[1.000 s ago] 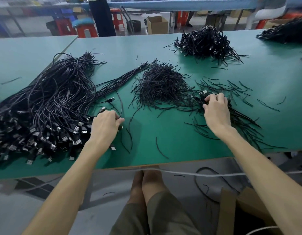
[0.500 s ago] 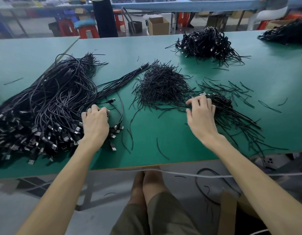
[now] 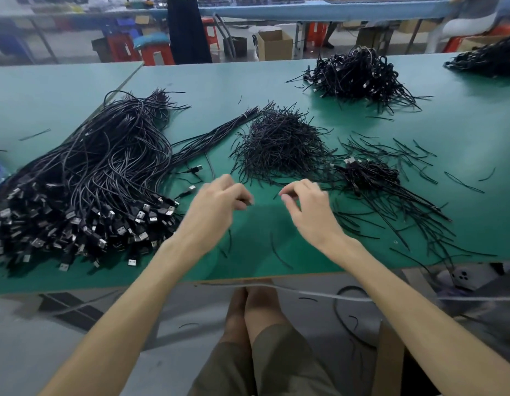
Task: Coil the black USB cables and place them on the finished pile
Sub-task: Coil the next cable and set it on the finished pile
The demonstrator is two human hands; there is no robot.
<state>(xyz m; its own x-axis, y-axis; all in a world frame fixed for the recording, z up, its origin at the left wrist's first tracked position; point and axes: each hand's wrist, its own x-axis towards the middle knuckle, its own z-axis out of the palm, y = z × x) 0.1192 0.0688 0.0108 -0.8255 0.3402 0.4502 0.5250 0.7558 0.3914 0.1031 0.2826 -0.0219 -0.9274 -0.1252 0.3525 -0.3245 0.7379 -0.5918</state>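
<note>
Left hand [image 3: 219, 207] pinches black cable [image 3: 249, 202]; right hand [image 3: 305, 210] curled, contents unclear. Risk: trailing cable snags loose pile [image 3: 105, 172], tangles coil.

The left hand [image 3: 216, 204] and right hand [image 3: 308, 207] hover close together over the green table [image 3: 462, 132], fingers curled; blur hides any grip. Loose black cables [image 3: 105, 172] lie heaped at left, short ties [image 3: 279, 144] ahead, a coiled pile [image 3: 353, 72] farther back.

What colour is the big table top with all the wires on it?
The table top is a plain teal green, seen best in the head view.
</note>
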